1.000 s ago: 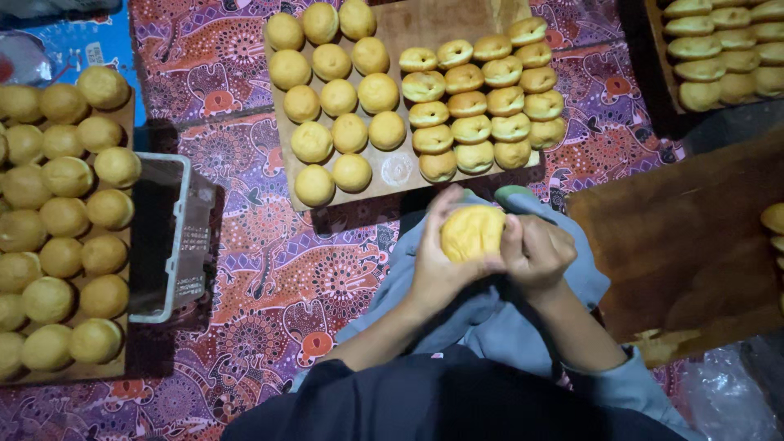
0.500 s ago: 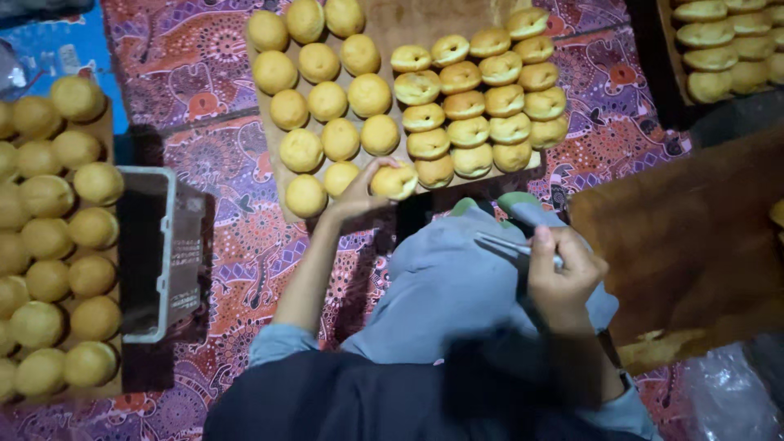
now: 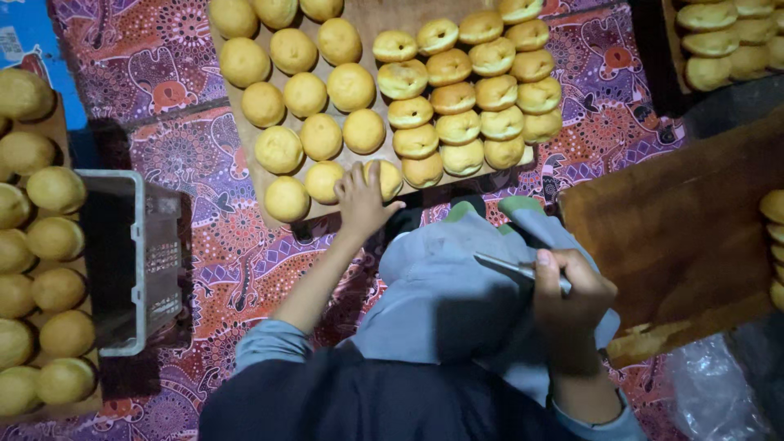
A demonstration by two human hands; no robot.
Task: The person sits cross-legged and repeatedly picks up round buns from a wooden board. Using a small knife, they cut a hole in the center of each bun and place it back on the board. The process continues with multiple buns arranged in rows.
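My left hand reaches forward onto the near edge of a wooden board and lies over a round yellow bun. The board carries whole round buns on its left half and flatter split buns stacked in rows on its right half. My right hand stays over my lap, closed around a thin metal knife whose blade points left. A grey cloth covers my lap.
A second board with several round buns lies at the left, beside a white plastic crate. More split buns sit at the top right. A dark wooden board lies on the right. A patterned red-purple cloth covers the floor.
Both hands held one bun over my lap a second ago. My left hand then carried it to the board's near edge and now rests on a bun there; my right hand kept the knife.
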